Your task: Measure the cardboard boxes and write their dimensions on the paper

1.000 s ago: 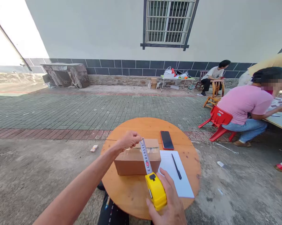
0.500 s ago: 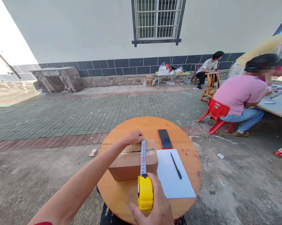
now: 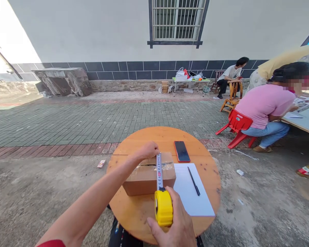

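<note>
A taped cardboard box point(image 3: 144, 176) lies on a round wooden table point(image 3: 134, 212). My left hand point(image 3: 147, 151) is closed, pinching the end of the tape blade at the box's far edge. My right hand point(image 3: 178, 223) grips the yellow tape measure point(image 3: 163, 207) at the box's near side. The white blade point(image 3: 159, 170) runs straight across the box top. To the right of the box lie a white sheet of paper point(image 3: 189, 195) with a black pen point(image 3: 194, 176) on it, and a dark phone with a red case point(image 3: 182, 151).
A person in a pink shirt point(image 3: 266, 113) sits on a red chair point(image 3: 236, 125) at a table to the right, beside someone in yellow. Another person point(image 3: 230, 77) sits by the far wall near a small green table. Litter dots the concrete ground.
The tape blade went from slanted across the box to straight and square to its edges. My right hand with the yellow case shifted slightly left, then settled close against the box's near side.
</note>
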### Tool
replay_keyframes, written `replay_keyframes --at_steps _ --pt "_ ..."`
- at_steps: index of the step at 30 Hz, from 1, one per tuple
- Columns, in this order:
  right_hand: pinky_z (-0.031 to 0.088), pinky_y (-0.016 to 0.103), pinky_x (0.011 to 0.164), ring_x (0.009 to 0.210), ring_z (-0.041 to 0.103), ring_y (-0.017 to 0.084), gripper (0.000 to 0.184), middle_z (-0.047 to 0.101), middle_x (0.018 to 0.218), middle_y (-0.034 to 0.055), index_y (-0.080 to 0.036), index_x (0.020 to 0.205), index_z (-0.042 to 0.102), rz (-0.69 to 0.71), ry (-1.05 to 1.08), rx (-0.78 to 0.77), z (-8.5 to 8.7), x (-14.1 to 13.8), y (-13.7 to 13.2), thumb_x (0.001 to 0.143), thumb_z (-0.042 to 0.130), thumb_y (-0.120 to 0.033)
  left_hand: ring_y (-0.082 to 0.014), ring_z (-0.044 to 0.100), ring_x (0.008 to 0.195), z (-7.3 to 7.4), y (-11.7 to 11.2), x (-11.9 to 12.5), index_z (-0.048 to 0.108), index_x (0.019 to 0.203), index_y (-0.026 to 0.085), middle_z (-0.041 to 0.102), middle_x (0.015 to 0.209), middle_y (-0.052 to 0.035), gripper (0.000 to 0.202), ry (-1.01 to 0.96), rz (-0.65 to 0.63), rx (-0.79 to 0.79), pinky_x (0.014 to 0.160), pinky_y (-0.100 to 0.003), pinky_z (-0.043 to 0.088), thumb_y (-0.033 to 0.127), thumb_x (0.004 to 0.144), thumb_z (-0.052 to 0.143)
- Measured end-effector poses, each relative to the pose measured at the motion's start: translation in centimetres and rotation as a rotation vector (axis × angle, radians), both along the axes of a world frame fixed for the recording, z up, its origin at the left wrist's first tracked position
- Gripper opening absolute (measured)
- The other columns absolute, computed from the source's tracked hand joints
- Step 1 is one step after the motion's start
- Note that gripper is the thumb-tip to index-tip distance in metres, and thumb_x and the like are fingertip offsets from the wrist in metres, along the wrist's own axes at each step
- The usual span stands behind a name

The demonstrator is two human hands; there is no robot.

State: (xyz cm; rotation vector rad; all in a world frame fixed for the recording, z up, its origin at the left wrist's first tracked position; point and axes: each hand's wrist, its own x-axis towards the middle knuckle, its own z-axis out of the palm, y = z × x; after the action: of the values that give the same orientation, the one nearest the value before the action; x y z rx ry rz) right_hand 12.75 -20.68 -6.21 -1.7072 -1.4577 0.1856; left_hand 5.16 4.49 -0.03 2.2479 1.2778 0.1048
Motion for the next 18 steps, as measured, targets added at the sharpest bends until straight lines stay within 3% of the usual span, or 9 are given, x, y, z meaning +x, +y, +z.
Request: replay_keyframes --at_steps 5,12,18 --pt "0.059 0.039 0.081 0.105 0.068 0.032 0.075 0.065 0.126 0.0101 -0.021 0.135 0.041 -0.005 -0.028 -0.022 0.3 -0.2 -0.2 0.066 0.067 -0.024 -0.0118 0.059 0.067 -0.5 0.1 -0.1 0.063 0.086 0.013 0.062 0.079 0.0007 0.027 -0.006 -0.019 -0.004 0.064 -0.028 0.051 0.040 0.092 0.061" --pt "0.058 0.041 0.085 0.109 0.067 0.033 0.071 0.063 0.128 0.0137 -0.018 0.137 0.040 -0.005 -0.107 -0.036 0.1 -0.1 -1.2 0.071 0.065 -0.031 -0.0108 0.049 0.056 -1.6 0.0 -0.4 0.064 0.063 0.015 0.052 0.056 0.0044 0.017 -0.142 0.026 0.016 0.053 -0.023 0.034 0.018 0.079 0.058" --pt "0.058 0.043 0.085 0.107 0.067 0.034 0.074 0.062 0.129 0.0140 -0.020 0.138 0.037 0.011 -0.148 -0.072 0.2 -0.1 -1.7 0.071 0.067 -0.032 -0.0110 0.045 0.055 -1.6 0.0 -0.5 0.066 0.060 0.015 0.051 0.053 0.0037 0.016 -0.206 0.036 0.021 0.051 -0.024 0.029 0.015 0.072 0.055"
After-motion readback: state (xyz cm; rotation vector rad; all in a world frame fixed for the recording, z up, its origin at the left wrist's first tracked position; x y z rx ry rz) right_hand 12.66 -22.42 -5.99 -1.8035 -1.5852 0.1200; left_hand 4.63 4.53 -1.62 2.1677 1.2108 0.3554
